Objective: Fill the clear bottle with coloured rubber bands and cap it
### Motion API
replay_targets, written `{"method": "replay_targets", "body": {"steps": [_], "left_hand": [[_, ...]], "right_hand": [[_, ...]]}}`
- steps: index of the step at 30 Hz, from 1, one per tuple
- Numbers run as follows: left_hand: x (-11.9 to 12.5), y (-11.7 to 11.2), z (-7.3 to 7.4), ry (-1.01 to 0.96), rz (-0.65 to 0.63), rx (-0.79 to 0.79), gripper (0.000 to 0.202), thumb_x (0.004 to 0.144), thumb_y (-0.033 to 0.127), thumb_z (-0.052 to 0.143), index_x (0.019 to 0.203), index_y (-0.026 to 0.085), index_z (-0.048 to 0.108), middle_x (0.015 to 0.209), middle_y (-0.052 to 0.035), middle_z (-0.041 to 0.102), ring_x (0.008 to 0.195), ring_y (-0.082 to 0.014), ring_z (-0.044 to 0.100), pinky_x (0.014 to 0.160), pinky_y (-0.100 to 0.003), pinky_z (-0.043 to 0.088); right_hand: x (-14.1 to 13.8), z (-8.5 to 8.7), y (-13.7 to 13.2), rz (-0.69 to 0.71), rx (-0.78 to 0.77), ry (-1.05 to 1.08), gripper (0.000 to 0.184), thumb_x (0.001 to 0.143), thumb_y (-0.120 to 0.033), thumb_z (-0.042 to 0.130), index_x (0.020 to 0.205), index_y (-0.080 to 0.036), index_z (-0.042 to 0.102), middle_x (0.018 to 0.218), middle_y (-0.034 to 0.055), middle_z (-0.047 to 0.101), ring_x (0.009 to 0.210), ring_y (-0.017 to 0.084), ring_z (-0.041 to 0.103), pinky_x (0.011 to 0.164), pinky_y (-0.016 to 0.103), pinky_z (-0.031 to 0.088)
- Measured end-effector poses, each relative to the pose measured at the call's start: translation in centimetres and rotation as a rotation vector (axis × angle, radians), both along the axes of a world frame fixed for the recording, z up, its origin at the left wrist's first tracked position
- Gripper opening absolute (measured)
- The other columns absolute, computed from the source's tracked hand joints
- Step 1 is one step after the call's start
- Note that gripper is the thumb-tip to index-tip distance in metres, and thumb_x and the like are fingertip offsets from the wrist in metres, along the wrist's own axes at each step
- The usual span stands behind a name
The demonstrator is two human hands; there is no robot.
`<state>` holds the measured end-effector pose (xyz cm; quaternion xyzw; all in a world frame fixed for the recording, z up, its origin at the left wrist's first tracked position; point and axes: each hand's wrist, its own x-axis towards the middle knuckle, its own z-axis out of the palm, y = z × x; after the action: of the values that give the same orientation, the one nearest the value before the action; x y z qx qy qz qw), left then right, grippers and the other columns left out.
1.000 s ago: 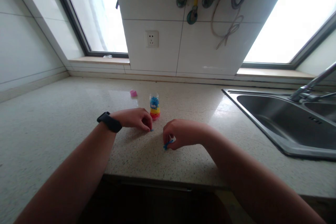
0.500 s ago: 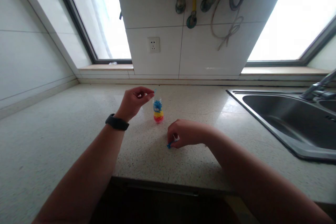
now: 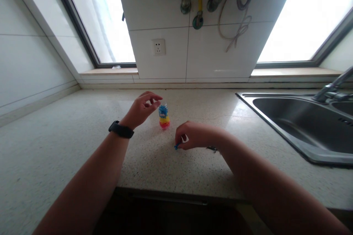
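A small clear bottle (image 3: 164,122) stands upright on the counter, holding red or pink, yellow and blue layers of small pieces. My left hand (image 3: 145,106) is at the bottle's mouth, thumb and index finger slightly parted, with no piece visible between them. To the right and nearer me, my right hand (image 3: 186,136) is low over the counter. Its fingertips are closed on a small blue piece (image 3: 176,147), whose exact kind is too small to make out. A black band (image 3: 121,129) circles my left wrist.
The speckled counter (image 3: 149,169) ends at a front edge close to me. A steel sink (image 3: 286,121) with a faucet (image 3: 333,88) is set in at the right. Something small and dark (image 3: 212,148) lies partly behind my right wrist. A wall socket (image 3: 159,47) is behind.
The light-blue piece that stuck up from my left fingertips no longer shows there, and those fingers have lowered to the bottle's mouth and parted. My right hand keeps its blue piece, slightly shifted.
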<state>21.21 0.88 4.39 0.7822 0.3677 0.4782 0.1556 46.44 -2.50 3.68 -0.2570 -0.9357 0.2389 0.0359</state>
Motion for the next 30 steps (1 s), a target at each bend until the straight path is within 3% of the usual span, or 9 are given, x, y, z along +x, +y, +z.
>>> {"method": "replay_targets", "body": {"steps": [3, 5, 12, 17, 26, 30], "left_hand": [[-0.4, 0.2, -0.8, 0.044, -0.053, -0.092, 0.052, 0.087, 0.036, 0.069, 0.133, 0.020, 0.053, 0.121, -0.0117, 0.060, 0.101, -0.0174, 0.058, 0.071, -0.025, 0.051], [-0.5, 0.5, -1.4, 0.110, -0.099, -0.163, 0.063, 0.084, 0.037, 0.073, 0.139, 0.020, 0.047, 0.123, -0.0129, 0.060, 0.106, -0.0197, 0.059, 0.072, -0.026, 0.053], [1.3, 0.2, -2.4, 0.165, -0.122, -0.192, 0.049, 0.082, 0.037, 0.074, 0.125, 0.017, 0.060, 0.110, -0.0091, 0.068, 0.093, -0.0168, 0.064, 0.072, -0.027, 0.054], [3.2, -0.8, -2.6, 0.142, -0.191, -0.169, 0.046, 0.081, 0.036, 0.076, 0.121, 0.019, 0.063, 0.103, -0.0052, 0.069, 0.085, -0.0140, 0.064, 0.068, -0.025, 0.052], [4.3, -1.5, -2.2, 0.165, -0.215, -0.130, 0.030, 0.081, 0.031, 0.074, 0.106, 0.016, 0.064, 0.093, -0.0036, 0.067, 0.077, -0.0115, 0.060, 0.062, -0.022, 0.050], [4.3, -1.7, -2.1, 0.161, -0.223, -0.141, 0.028, 0.083, 0.031, 0.072, 0.104, 0.015, 0.064, 0.090, -0.0036, 0.065, 0.076, -0.0116, 0.059, 0.060, -0.022, 0.049]], "right_hand": [[0.5, 0.5, 0.2, -0.040, 0.006, 0.095, 0.018, 0.081, -0.026, 0.068, 0.093, -0.014, 0.075, 0.083, 0.0048, 0.070, 0.071, 0.012, 0.059, 0.069, 0.024, 0.044], [0.8, 0.7, 0.6, -0.099, -0.001, 0.214, 0.018, 0.082, -0.026, 0.068, 0.093, -0.013, 0.074, 0.083, 0.0049, 0.069, 0.072, 0.011, 0.059, 0.068, 0.024, 0.044], [0.6, 0.5, 2.1, -0.447, -0.080, 0.741, 0.031, 0.080, -0.043, 0.072, 0.091, -0.014, 0.073, 0.066, 0.0002, 0.058, 0.058, 0.008, 0.042, 0.052, 0.024, 0.033], [-0.7, 0.5, 2.1, -0.487, -0.108, 1.029, 0.034, 0.078, -0.046, 0.073, 0.095, -0.016, 0.072, 0.076, 0.0029, 0.064, 0.062, 0.009, 0.047, 0.056, 0.026, 0.038], [-1.5, 0.2, 1.8, -0.490, -0.024, 0.955, 0.029, 0.083, -0.041, 0.068, 0.095, -0.015, 0.070, 0.076, 0.0014, 0.062, 0.060, 0.008, 0.046, 0.056, 0.025, 0.038], [-1.5, 0.1, 1.9, -0.501, 0.071, 0.916, 0.025, 0.084, -0.039, 0.067, 0.092, -0.015, 0.071, 0.085, 0.0034, 0.061, 0.065, 0.009, 0.049, 0.060, 0.025, 0.040]]}}
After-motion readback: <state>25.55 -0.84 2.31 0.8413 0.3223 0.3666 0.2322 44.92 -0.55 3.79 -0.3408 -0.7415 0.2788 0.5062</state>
